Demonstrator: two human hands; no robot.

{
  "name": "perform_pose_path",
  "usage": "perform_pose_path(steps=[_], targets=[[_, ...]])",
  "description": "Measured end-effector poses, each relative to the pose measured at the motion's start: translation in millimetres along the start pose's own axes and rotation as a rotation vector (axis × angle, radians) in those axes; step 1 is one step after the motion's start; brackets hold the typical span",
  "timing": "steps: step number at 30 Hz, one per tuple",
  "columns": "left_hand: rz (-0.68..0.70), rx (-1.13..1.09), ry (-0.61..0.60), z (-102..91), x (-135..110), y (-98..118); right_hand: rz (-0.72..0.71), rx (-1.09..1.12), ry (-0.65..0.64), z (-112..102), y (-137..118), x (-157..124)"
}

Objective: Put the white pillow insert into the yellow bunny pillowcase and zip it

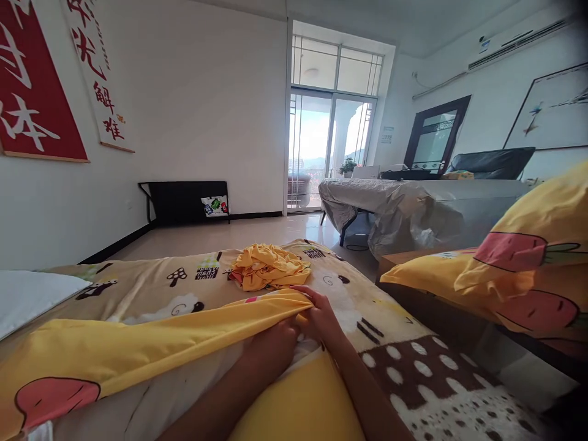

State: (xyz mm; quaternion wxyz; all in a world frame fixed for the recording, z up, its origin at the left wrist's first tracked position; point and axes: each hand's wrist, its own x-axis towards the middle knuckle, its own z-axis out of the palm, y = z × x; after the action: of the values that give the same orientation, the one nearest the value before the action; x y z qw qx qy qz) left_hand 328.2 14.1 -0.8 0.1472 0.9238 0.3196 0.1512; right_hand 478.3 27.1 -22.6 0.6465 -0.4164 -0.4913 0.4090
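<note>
Running in from the lower left, the yellow cloth (169, 334) made a long, narrow band, broad at its near end, where a red carrot print (59, 401) showed, and tapering to a gathered tip in the middle of the view. And there was the key spot: both hands sat at that tip, so nearly the whole length trailed off to their left, its long axis slanting back toward the person's left side. The right hand (321, 312) was right on the very end, thumb and fingers pinched around the fabric; the left hand (287, 337) was tucked just beside it, below the band's lower edge, curled up, its fingertips hidden, so no telling whether it gripped the cloth too. The left forearm (220, 395) ran roughly along the band, nearer to its broad part, while the right forearm (361, 386) came up from the other side. Below the band some white fabric (174, 386) peeped out, and more yellow fabric (303, 404) lay between the forearms. Just beyond the hands, a crumpled yellow heap (271, 266) rested on the patterned blanket (151, 275). Out left lay a white pillow (41, 294); well apart to the right, yellow pillows (560, 208) were piled up, a plastic-covered table (441, 202) behind.
</note>
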Motion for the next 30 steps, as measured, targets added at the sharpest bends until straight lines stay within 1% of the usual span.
perform_pose_path(steps=[4,6,8,12,14,16,17,19,21,23,26,30], targets=[[-0.041,-0.004,-0.020,-1.4,2,-3,0.050,-0.008,-0.032,1,-3,-2],[-0.045,-0.011,-0.030,-2.3,2,-4,0.051,-0.040,-0.052,0,-5,-2],[-0.046,-0.016,-0.026,-2.1,2,-5,0.028,-0.118,-0.058,-2,-6,-4],[-0.089,-0.016,-0.041,-0.7,1,-6,-0.125,-0.481,0.007,-3,-8,-6],[-0.096,0.010,-0.052,-1.0,1,-5,-0.175,-0.653,0.049,-3,-9,-6],[-0.075,0.038,-0.057,-1.5,0,-5,-0.169,-0.805,0.078,-2,-9,-6],[-0.070,0.047,-0.061,-1.5,0,-5,-0.142,-0.893,0.083,-2,-9,-6],[-0.080,0.049,-0.068,-0.7,1,-5,-0.072,-1.070,0.072,-3,-7,-6],[-0.098,0.043,-0.066,0.3,2,-6,-0.052,-1.175,0.046,-4,-5,-5],[-0.088,0.026,-0.049,0.7,3,-7,-0.090,-1.164,0.019,-4,-4,-5],[-0.036,-0.021,-0.019,-1.2,3,-7,-0.123,-1.046,-0.006,-4,-1,-5],[0.003,-0.046,0.004,-4.5,2,-5,-0.133,-0.950,0.046,-3,2,-4]])
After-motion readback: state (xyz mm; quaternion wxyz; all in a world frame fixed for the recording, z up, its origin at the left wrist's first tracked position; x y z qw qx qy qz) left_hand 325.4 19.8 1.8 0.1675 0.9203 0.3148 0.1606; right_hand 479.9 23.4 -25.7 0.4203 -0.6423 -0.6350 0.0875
